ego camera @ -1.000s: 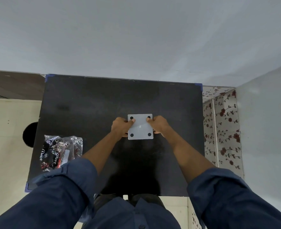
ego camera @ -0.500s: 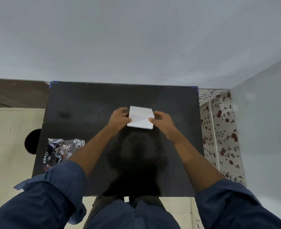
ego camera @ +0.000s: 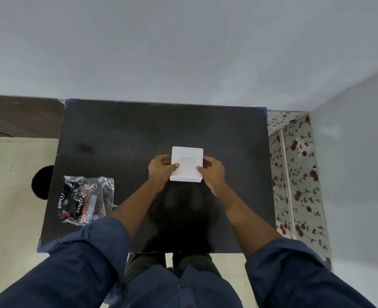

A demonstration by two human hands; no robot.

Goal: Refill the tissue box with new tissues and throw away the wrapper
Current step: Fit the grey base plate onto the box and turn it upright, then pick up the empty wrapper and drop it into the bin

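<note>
A white square tissue box [ego camera: 187,162] stands near the middle of the black table [ego camera: 121,138], its top with an oval opening facing up. My left hand [ego camera: 161,168] grips its left side and my right hand [ego camera: 212,170] grips its right side, thumbs on top. A crumpled clear plastic wrapper [ego camera: 84,200] with black and red print lies on the table's front left, apart from both hands.
A dark round object [ego camera: 41,182] sits on the pale floor just left of the table. The table backs onto a grey wall; a floral-patterned surface [ego camera: 294,174] runs along its right side.
The box showed its underside with dark feet a second ago; both hands turned it over, and now its top with the oval opening faces up.
</note>
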